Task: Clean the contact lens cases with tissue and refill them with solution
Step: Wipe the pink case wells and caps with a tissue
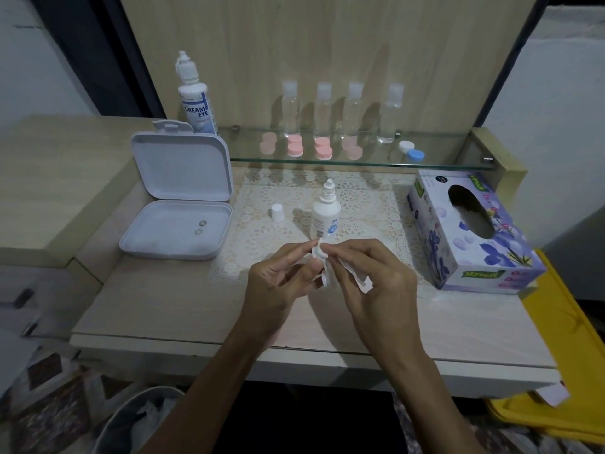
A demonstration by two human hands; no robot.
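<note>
Two hands at frame centre work a white tissue (330, 268) around a small white piece, probably a lens case part.

Left hand (281, 276) pinches the piece at its fingertips (309, 249); right hand (376, 273) curls round the tissue, thumb and forefinger pressing it against the piece, the rest trailing under the palm. Just behind: small solution bottle (324, 217), uncapped, its cap (277, 212) to the left. Tissue box (471, 234) right. Open white box (178, 194) left. Pink lens cases (294, 146) on the glass shelf (360, 158), upper centre.
</note>
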